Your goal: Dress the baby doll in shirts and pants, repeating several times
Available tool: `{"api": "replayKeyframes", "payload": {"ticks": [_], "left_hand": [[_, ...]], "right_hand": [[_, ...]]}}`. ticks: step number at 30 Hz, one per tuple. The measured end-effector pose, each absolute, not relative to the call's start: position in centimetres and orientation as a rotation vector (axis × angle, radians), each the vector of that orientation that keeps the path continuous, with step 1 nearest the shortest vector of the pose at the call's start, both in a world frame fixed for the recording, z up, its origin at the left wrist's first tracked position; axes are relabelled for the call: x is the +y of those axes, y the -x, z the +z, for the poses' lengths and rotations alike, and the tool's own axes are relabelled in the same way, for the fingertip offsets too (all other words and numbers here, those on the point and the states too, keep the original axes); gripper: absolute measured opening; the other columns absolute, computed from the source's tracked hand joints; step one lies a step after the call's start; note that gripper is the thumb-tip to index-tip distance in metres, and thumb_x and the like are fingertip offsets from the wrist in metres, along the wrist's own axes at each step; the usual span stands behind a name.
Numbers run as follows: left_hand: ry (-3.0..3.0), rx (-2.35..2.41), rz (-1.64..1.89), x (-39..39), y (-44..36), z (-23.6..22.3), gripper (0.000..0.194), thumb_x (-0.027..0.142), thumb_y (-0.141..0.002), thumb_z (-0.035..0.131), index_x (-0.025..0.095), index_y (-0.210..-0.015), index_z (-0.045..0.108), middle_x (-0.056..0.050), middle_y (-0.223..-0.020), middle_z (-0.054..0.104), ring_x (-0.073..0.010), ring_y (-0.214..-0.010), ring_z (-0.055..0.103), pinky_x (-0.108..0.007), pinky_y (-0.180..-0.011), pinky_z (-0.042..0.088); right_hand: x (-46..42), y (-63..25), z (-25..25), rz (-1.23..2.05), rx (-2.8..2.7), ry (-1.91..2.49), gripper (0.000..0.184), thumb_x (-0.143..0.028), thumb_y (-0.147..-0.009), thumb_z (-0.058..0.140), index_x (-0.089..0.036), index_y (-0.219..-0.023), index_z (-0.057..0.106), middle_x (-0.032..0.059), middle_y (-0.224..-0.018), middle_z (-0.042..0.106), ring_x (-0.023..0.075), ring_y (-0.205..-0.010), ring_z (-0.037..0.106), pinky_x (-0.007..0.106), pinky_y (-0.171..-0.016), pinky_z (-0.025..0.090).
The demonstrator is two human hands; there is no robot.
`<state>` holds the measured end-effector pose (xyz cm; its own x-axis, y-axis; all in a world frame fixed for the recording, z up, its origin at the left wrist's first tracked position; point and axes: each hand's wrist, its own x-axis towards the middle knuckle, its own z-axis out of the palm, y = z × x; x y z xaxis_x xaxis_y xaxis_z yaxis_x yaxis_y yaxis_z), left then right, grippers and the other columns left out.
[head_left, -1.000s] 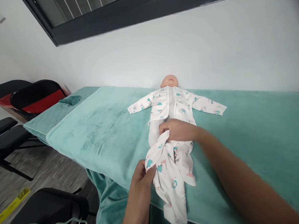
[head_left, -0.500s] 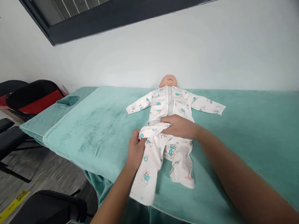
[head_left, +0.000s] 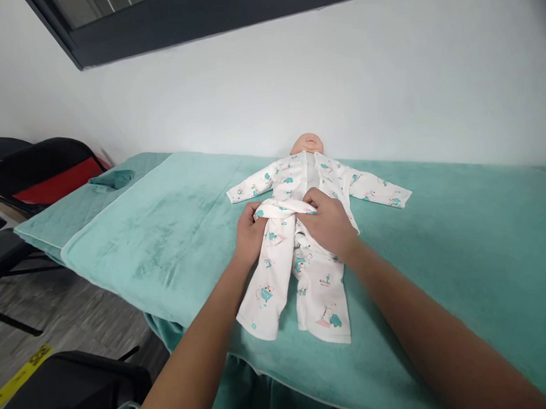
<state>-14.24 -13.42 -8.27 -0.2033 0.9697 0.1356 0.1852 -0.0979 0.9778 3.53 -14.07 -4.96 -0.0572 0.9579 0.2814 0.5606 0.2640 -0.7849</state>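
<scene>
A baby doll (head_left: 307, 144) lies on its back on a green-covered table, its head toward the wall. It wears a white printed top (head_left: 290, 177) that parts down the front, with both sleeves spread outward. White printed pants (head_left: 276, 259) cover its lower body, the legs pointing at me. My left hand (head_left: 251, 233) is closed on one side of the rolled waistband, and my right hand (head_left: 329, 221) grips the waistband nearer the middle. Both hands rest over the doll's belly. The doll's own legs are hidden in the pants.
The green cloth (head_left: 164, 222) drapes over the table's front edge. Black and red chairs (head_left: 52, 173) stand at the left, with another black chair (head_left: 85, 385) near the lower left. A white wall (head_left: 249, 96) with a dark window frame (head_left: 176, 26) rises behind.
My hands have pulled the waistband up toward the doll's chest. The pants' right leg, crumpled before, now lies straighter and flatter. The view has shifted slightly.
</scene>
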Motion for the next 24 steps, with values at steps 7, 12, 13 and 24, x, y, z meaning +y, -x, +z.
{"api": "replayKeyframes", "payload": {"ticks": [7,12,13,24], "left_hand": [[-1.126,0.977,1.279,-13.1,16.2,-5.5,0.037,0.02,-0.063,0.071,0.02,-0.1,0.066,-0.004,-0.105,0.067,-0.0181,-0.089,0.062,-0.027,-0.076,0.048],[-1.146,0.927,1.261,-12.6,16.3,-4.1,0.032,0.033,-0.073,0.069,0.02,-0.102,0.066,-0.006,-0.105,0.067,-0.0185,-0.09,0.062,-0.03,-0.077,0.048],[-1.229,1.015,1.217,-12.4,16.0,-3.9,0.029,0.03,-0.073,0.069,0.02,-0.099,0.067,-0.005,-0.102,0.067,-0.0171,-0.085,0.061,-0.03,-0.075,0.048],[-2.487,1.637,0.607,-11.9,11.6,-3.3,0.019,0.018,-0.086,0.053,0.021,-0.104,0.059,-0.01,-0.108,0.056,-0.0257,-0.099,0.055,-0.033,-0.075,0.043]], "right_hand": [[-14.2,-4.0,-4.1,0.366,-1.786,1.509,0.008,-0.026,-0.084,0.051,-0.023,-0.089,0.056,0.0032,-0.09,0.067,0.0203,-0.078,0.055,0.03,-0.069,0.034],[-14.5,-4.7,-2.5,0.656,-1.91,1.297,0.018,-0.04,-0.084,0.061,-0.024,-0.092,0.062,0.0012,-0.098,0.067,0.0202,-0.088,0.059,0.03,-0.076,0.04],[-14.5,-5.0,-2.3,0.667,-1.872,1.281,0.022,-0.044,-0.086,0.058,-0.024,-0.093,0.062,0.002,-0.096,0.067,0.0199,-0.087,0.06,0.03,-0.075,0.041],[-12.9,-5.8,-4.3,0.148,-1.899,1.778,0.017,-0.029,-0.092,0.046,-0.017,-0.103,0.05,0.0128,-0.095,0.061,0.0253,-0.081,0.058,0.031,-0.064,0.034]]}}
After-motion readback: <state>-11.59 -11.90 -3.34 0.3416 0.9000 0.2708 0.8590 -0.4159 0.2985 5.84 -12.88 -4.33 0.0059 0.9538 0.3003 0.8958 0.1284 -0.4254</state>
